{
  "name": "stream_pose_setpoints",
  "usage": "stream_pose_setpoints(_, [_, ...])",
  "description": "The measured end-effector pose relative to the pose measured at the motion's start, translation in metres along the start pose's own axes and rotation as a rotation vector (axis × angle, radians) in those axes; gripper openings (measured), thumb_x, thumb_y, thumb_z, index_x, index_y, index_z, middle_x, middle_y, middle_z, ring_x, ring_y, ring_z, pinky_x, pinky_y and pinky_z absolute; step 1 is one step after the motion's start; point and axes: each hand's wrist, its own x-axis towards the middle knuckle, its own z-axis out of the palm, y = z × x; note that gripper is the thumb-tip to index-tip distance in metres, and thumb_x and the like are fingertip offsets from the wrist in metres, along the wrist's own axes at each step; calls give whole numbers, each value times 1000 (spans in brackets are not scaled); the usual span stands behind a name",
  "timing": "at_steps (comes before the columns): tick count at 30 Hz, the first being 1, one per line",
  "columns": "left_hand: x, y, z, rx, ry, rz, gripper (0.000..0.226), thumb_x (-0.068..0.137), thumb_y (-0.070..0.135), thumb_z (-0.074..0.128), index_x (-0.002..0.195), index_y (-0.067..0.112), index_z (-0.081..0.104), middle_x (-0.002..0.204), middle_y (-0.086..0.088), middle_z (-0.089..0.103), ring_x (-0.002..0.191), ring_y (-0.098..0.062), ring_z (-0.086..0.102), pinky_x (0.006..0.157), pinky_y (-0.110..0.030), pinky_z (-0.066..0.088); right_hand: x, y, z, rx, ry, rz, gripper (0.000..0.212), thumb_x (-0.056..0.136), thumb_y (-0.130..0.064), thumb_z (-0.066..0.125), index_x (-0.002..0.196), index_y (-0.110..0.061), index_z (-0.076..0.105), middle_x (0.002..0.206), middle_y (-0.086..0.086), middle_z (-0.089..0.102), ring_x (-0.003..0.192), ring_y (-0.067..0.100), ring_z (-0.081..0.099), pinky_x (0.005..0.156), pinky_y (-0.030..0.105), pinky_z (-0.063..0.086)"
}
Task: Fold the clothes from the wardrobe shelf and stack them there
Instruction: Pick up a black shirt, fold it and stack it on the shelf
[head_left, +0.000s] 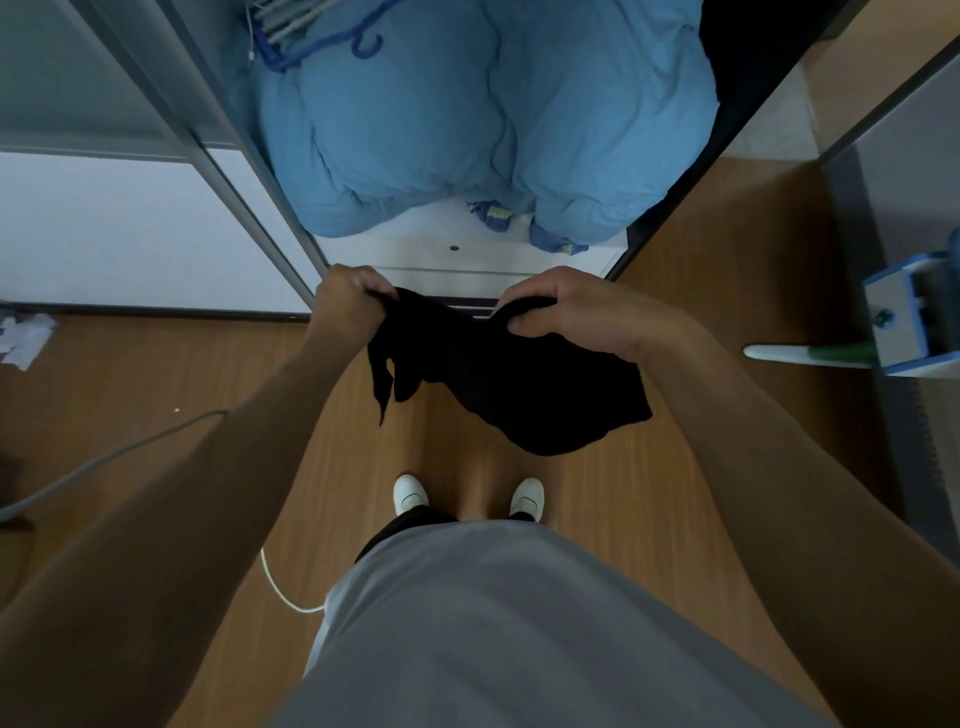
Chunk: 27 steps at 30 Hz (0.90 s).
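A black garment (498, 384) hangs in the air in front of the open wardrobe, above the wooden floor. My left hand (348, 301) grips its upper left edge, and my right hand (566, 312) grips its upper right edge. The cloth droops between and below the hands, with loose ends dangling on the left. The white wardrobe shelf (467, 254) lies just beyond my hands, and a bulky light-blue duvet (483, 119) fills most of it.
Blue hangers (311, 36) sit at the wardrobe's top left. Small blue patterned cloth pieces (556, 239) peek from under the duvet. A grey cable (104, 462) and a white cord (283, 592) cross the floor. A blue-and-white box (909, 312) stands at right.
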Motion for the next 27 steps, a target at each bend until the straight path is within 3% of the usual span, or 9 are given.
stream_pose_setpoints(2, [1,10,4,11,-40,12,40,79,-20,50,77,14,71,86,-9,68,82,-22,66,81,-28,53,4,-2,5,131,-28,-4,22,94,-12,60,92,-29,74,79,-14,70,76,-2,63,73,12,44])
stream_pose_setpoints(6, [3,31,15,41,-131,-28,17,89,2,59,97,1,74,104,-14,70,101,-32,65,91,-36,53,8,-4,9,291,-6,-46,23,96,-10,59,93,-29,72,79,-15,70,76,-1,65,73,10,47])
stream_pose_setpoints(10, [-11,53,19,-137,-308,-85,14,96,-1,52,98,2,66,94,-13,61,81,-16,59,58,-11,41,11,-8,11,292,12,-98,18,100,-12,54,100,-25,67,80,-18,66,78,-3,62,72,7,45])
stream_pose_setpoints(12, [-22,59,18,-282,-411,-91,19,98,0,48,90,9,63,85,-7,59,65,0,57,55,-9,39,12,-11,12,276,11,-123,19,102,-13,52,100,-25,66,80,-21,66,79,-5,61,73,7,44])
stream_pose_setpoints(15, [-30,57,21,-419,-512,-153,13,102,21,49,100,17,60,92,-4,62,84,-9,60,77,-23,47,16,-12,12,298,28,-132,20,102,-14,52,103,-28,66,88,-18,69,87,-2,64,79,11,48])
stream_pose_setpoints(19, [-36,50,26,-629,-585,-247,35,109,28,33,129,9,54,80,7,74,75,-6,68,67,-14,49,23,-9,13,347,121,-125,28,100,-14,56,100,-39,68,94,-20,74,93,-2,67,90,14,50])
stream_pose_setpoints(21, [-39,42,25,-800,-638,-259,45,108,46,24,136,24,51,108,14,75,101,1,68,85,-16,52,25,-8,11,391,157,-108,27,99,-15,58,99,-41,68,92,-21,75,92,-3,68,86,13,51])
stream_pose_setpoints(23, [-41,34,22,-949,-738,-232,54,102,60,21,138,33,52,141,7,60,131,-11,54,109,-30,43,29,-8,6,456,195,-64,21,98,-16,61,103,-36,68,95,-15,75,92,2,70,84,16,53])
stream_pose_setpoints(27, [-42,33,21,-621,-776,-96,45,92,48,61,129,22,61,128,1,69,122,-17,62,108,-36,47,38,-10,-10,546,270,55,22,95,-14,65,116,-13,68,95,1,75,82,10,72,75,21,57])
